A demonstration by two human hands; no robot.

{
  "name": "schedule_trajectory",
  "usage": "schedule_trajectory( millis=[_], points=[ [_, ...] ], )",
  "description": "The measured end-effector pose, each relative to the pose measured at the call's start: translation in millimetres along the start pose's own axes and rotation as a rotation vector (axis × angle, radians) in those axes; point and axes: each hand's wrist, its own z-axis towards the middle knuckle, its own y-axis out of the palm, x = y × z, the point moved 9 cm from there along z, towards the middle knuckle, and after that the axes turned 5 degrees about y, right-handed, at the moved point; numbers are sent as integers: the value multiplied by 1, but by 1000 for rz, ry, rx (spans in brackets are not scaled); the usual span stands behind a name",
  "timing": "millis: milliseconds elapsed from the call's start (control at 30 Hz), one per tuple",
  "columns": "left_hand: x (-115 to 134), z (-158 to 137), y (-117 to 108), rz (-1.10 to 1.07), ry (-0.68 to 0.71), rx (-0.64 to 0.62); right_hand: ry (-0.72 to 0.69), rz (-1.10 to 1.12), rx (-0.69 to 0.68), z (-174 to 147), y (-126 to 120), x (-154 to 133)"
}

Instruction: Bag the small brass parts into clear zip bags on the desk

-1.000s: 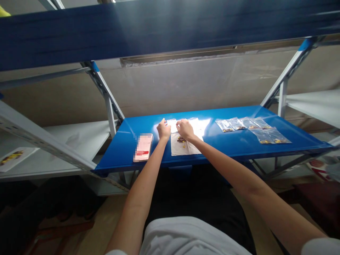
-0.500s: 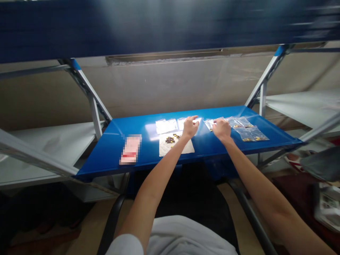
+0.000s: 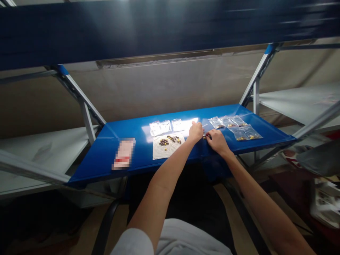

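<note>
On the blue table, my left hand (image 3: 196,131) is closed, its fingers at the left edge of a small clear plastic bag (image 3: 204,126). My right hand (image 3: 217,141) has its fingers curled on the same bag's lower right part, where dark and yellowish pieces show. Most of this bag is hidden by the hands. Left of them lies a white cloth (image 3: 158,153) with several small black and yellow parts (image 3: 164,142) scattered on it. To the right are several filled clear bags (image 3: 240,132) with similar parts inside.
Behind the cloth lie three flat, shiny clear bags (image 3: 165,126). A pixelated pinkish item (image 3: 123,154) is at the table's left. Slanted metal struts (image 3: 86,106) flank the blue table (image 3: 99,159), and a dark blue panel (image 3: 159,32) hangs overhead. At far right is a person's leg (image 3: 318,157).
My right hand has drawn the nearest bag toward me, and my left hand has come down to it from above the cloth. The view has shifted slightly to the right.
</note>
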Motion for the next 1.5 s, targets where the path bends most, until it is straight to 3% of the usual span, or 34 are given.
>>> schedule_trajectory(
  millis=[167, 233, 300, 400, 500, 700, 800, 1033, 1267, 1500],
  points=[
    [13, -26, -25, 4, 86, 67, 19, 327, -238, 9, -3, 7],
    [13, -43, -39, -66, 96, 129, 49, 540, -358, 13, -7, 6],
    [10, -63, -50, -177, 86, 192, 130, 665, -392, 15, -15, 7],
    [3, -98, -64, -338, 32, 321, 311, 722, -291, 6, -31, 4],
    [3, -132, -79, -383, 15, 488, 438, 829, -102, -21, -46, -25],
    [11, -167, -110, -348, 135, 559, 299, 696, 178, -59, -71, -122],
    [7, -175, -127, -352, 151, 543, 266, 828, 154, -56, -65, -136],
    [14, -188, -150, -335, 238, 455, 297, 1120, 101, -53, -51, -134],
    [0, -197, -155, -282, 198, 500, 212, 1186, 7, -53, -37, -149],
    [-1, -204, -159, -187, 143, 509, 154, 1017, 23, -52, -43, -157]
  ],
)
